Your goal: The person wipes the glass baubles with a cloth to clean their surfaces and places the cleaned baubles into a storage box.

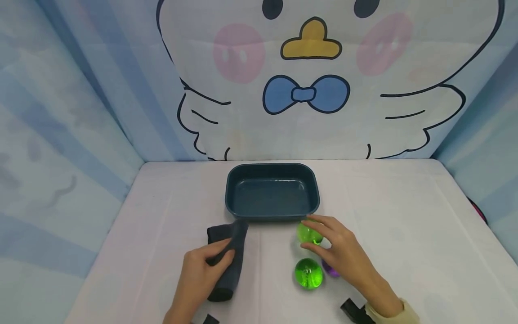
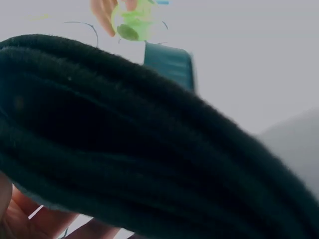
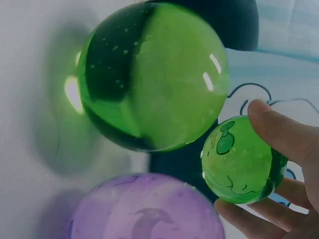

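My left hand (image 1: 198,268) pinches a dark grey folded cloth (image 1: 234,270) between thumb and fingers, left of centre on the table. The left wrist view is mostly filled by the soft, thick layers of this cloth (image 2: 149,129). Close to the front right corner of the tray, my right hand (image 1: 344,247) holds a clear green ball (image 1: 306,234), thumb on one side and fingers on the other. A second green ball (image 1: 309,273) lies just nearer to me. Partly hidden under the right hand is a purple ball (image 1: 330,270), seen larger in the right wrist view.
A dark teal rectangular tray (image 1: 271,195) stands at the back middle of the white-covered table (image 1: 404,234). Behind it hangs a curtain (image 1: 307,130) with a cartoon bird, and blue patterned cloth (image 1: 52,148) closes off both sides.
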The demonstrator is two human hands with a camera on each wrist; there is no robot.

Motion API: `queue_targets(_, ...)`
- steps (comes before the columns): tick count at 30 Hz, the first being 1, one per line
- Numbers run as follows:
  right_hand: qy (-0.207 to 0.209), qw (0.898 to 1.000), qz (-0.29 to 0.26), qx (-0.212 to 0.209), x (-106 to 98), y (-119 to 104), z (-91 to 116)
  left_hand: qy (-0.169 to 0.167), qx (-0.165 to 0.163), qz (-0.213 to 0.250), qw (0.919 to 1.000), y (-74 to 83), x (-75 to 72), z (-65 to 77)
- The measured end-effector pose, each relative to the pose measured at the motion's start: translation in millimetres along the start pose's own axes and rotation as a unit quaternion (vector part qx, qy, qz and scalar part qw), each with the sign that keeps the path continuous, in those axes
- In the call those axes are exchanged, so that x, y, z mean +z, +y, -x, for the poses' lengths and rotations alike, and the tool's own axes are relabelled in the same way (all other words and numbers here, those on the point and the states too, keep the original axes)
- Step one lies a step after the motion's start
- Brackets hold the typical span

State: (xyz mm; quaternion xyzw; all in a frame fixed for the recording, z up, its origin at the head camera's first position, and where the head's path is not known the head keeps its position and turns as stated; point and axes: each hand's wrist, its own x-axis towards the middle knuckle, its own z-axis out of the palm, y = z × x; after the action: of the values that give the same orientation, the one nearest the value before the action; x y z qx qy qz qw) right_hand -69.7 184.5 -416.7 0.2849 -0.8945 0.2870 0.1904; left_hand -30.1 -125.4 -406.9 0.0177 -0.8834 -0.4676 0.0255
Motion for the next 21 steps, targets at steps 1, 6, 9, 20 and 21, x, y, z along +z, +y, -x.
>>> queue_targets(1,0.001,1.000,-0.005,-0.002,-0.5,-1.0,-0.5,-0.002,0.000,0.008,1.0000,2.1,0.3,0.1)
queue_targets(6,-0.004,0.998,-0.054,0.006,-3.7,-9.2,-1.4,0.009,0.012,0.026,0.9996,9.6,1.3,0.8)
queue_targets(9,-0.011,0.995,-0.094,0.020,-6.0,-16.5,-1.1,0.027,0.014,0.045,0.9985,12.5,1.1,1.6)
queue_targets(20,-0.022,0.977,-0.210,0.033,0.4,-42.1,-8.7,0.035,0.012,0.202,0.9787,27.9,-2.0,4.0)
queue_targets(21,-0.024,0.975,-0.220,0.030,1.7,-43.8,-9.1,0.032,0.004,0.212,0.9766,29.3,-2.2,4.3)
